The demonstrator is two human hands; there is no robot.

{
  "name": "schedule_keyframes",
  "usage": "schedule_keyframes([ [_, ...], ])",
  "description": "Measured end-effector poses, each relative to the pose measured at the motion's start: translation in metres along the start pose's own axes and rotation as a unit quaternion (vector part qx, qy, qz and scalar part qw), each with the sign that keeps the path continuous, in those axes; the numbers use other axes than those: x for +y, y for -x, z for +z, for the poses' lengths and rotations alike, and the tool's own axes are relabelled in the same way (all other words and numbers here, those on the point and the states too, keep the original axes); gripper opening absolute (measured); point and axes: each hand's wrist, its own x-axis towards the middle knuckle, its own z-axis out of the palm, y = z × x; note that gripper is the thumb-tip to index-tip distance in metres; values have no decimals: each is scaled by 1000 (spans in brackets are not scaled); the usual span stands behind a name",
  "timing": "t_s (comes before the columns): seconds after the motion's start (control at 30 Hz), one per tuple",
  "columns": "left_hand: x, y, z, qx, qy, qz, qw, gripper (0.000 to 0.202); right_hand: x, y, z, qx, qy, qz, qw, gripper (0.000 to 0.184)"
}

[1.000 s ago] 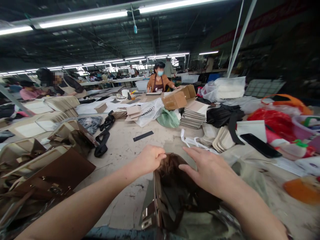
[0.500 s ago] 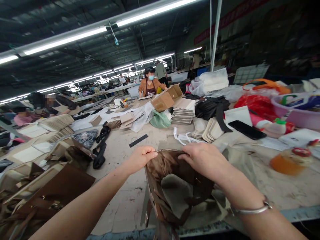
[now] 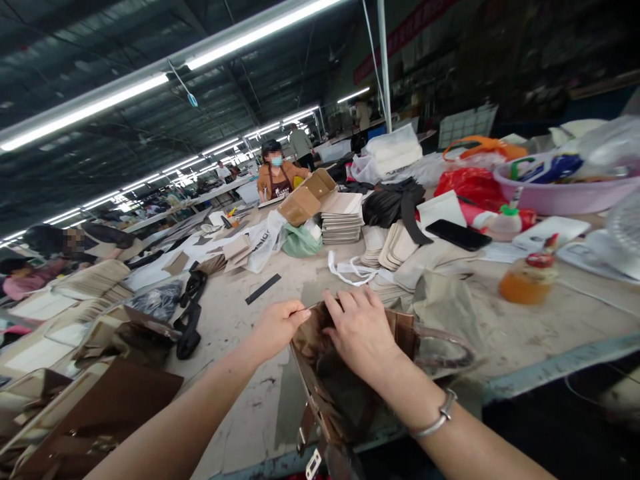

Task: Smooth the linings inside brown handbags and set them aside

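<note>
A brown handbag (image 3: 325, 393) with a shiny brown lining stands open at the table's near edge. My left hand (image 3: 276, 327) is closed in a pinch on the far-left rim of the bag's mouth. My right hand (image 3: 361, 331) lies over the opening with its fingers curled on the far rim, and a silver bracelet sits on its wrist. A grey paper sheet (image 3: 443, 305) lies crumpled just right of the bag. The bag's inside is mostly hidden by my right hand.
More brown and beige bags (image 3: 95, 393) are piled at the left. Black straps (image 3: 190, 313), card stacks (image 3: 343, 223), a black phone (image 3: 457, 235), an orange jar (image 3: 525, 280) and a pink basin (image 3: 565, 193) lie beyond. A person in an apron (image 3: 275, 175) works at the far end.
My right hand slid left across the bag's mouth toward my left hand, narrowing the opening. The view swung right and down, so the table's right side shows more.
</note>
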Motion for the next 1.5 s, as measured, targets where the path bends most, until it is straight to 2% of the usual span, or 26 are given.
schedule_keyframes([
  [0.17, 3, 2, 0, -19, 4, -5, 1000, 30, 4, -3, 12, 22, -16, 12, 1000, 67],
  [0.47, 0, -4, 1, -36, 22, 6, 999, 30, 17, -5, 15, 37, -61, -19, 997, 69],
  [0.87, -8, -5, 1, -47, 50, -9, 998, 33, 14, -6, 22, 52, -84, -6, 995, 71],
  [1.03, -8, -7, 4, -37, 68, -19, 997, 34, 23, -7, 20, 44, -102, -40, 993, 68],
  [1.13, -9, -7, 4, -37, 72, -22, 996, 35, 24, -6, 18, 40, -111, -61, 991, 71],
  [1.23, -10, -7, 4, -40, 75, -13, 996, 34, 21, -5, 18, 43, -109, -42, 992, 77],
  [1.5, -12, -4, 7, -34, 95, -12, 995, 35, 17, -6, 22, 55, -93, -1, 994, 59],
])
